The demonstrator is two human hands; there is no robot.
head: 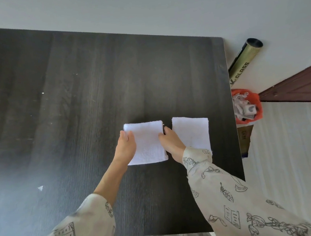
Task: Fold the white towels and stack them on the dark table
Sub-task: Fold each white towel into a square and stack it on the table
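Seen from above: dark table (75, 105) with wood grain, set against a pale wall. Two folded white towels lying side by side near the table's right part, close but apart. Left hand (126, 145) resting on the left edge of the left towel (146, 142), fingers fairly straight and together, thumb over the cloth. Right hand (170, 141) at that towel's right edge, in the narrow gap between the towels, fingers curled down at the edge; whether pinching the cloth, cannot tell. Right towel (192, 130) untouched, partly under the patterned sleeve (231, 195). Off the table's right side: orange bag (253, 99) of scraps and a lettered tube (243, 62).
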